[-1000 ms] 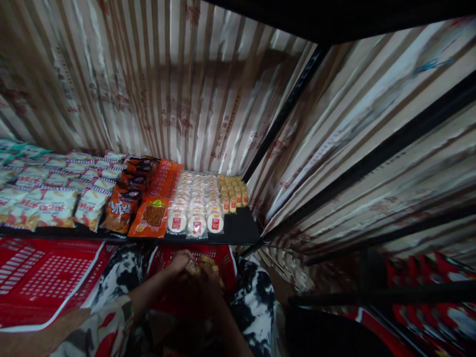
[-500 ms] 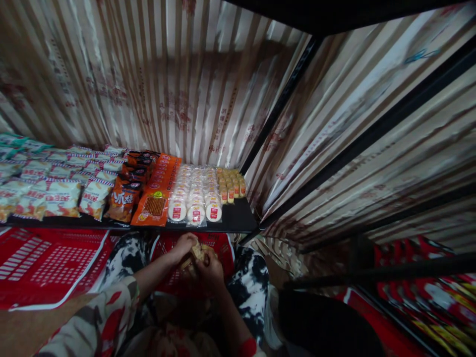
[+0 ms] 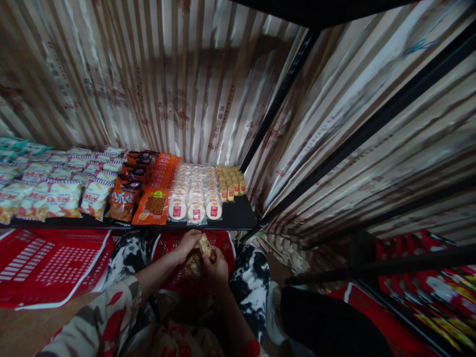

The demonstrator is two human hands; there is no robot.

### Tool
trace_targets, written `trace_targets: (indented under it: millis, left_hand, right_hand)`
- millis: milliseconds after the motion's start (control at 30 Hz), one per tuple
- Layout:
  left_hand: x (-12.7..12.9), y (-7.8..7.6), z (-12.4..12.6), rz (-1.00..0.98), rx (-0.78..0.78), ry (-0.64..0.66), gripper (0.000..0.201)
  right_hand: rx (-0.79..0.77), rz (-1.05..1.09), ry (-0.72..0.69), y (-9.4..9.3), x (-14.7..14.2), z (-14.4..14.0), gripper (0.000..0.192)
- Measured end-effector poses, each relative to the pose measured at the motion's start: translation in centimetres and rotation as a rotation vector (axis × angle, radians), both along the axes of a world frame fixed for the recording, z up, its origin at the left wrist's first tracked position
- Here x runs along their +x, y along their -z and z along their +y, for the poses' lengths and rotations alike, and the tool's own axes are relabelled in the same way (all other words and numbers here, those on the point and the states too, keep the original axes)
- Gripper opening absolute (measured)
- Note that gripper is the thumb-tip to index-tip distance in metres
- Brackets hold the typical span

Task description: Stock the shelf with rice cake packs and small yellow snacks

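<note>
Between my two hands, over a red basket [image 3: 171, 277], is a small gold-wrapped snack pack [image 3: 204, 245]. My left hand [image 3: 188, 244] pinches its upper left end. My right hand [image 3: 216, 267] has its fingers closed on its lower right side. More gold-wrapped packs [image 3: 192, 266] lie below in the basket, dim and partly covered by my hands. On the black shelf [image 3: 238, 217] ahead, similar gold packs [image 3: 230, 182] stand in rows at the right, beside round white wrapped cakes [image 3: 196, 212].
Orange snack bags [image 3: 153, 198], brown-orange bags [image 3: 122, 198] and white chip bags [image 3: 63, 196] fill the shelf leftward. Another red basket [image 3: 48, 267] sits at left. A black post [image 3: 278, 99] and rails rise at right. Red packets [image 3: 416, 277] lie lower right.
The gold-wrapped pack has turned and come up slightly to the right, and shows more clearly between my hands. The shelf goods stay as they were.
</note>
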State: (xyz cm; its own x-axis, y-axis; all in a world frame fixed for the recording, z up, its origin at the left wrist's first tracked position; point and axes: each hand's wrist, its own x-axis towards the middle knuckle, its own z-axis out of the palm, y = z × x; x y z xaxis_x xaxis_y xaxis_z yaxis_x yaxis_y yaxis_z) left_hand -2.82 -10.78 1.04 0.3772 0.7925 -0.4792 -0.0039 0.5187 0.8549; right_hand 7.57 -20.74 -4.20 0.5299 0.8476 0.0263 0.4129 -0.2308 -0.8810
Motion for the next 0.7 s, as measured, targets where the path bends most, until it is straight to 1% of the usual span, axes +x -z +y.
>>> trace_targets:
  millis: [133,233,400,500,700]
  left_hand:
    - [0.7,-0.1,-0.1,-0.029,0.007,-0.006,0.010]
    - [1.5,0.1,-0.1,-0.011,0.052,0.007,0.007]
    - [2.7,0.2,0.0,-0.018,0.129,0.064,0.011]
    - [3.3,-0.4,0.1,-0.009,0.150,0.085,0.013]
    - [4.6,-2.2,0.2,0.067,0.210,0.081,0.013]
  right_hand:
    - [0.044,-0.060,0.061,-0.4,0.1,-0.1,0.038]
    - [0.055,-0.070,0.098,-0.6,0.5,0.0,0.040]
    - [0.102,-0.024,0.082,-0.6,1.4,0.3,0.045]
    - [0.140,-0.037,0.074,-0.4,1.7,0.4,0.045]
    - [0.225,-0.279,0.157,-0.5,2.2,0.8,0.044]
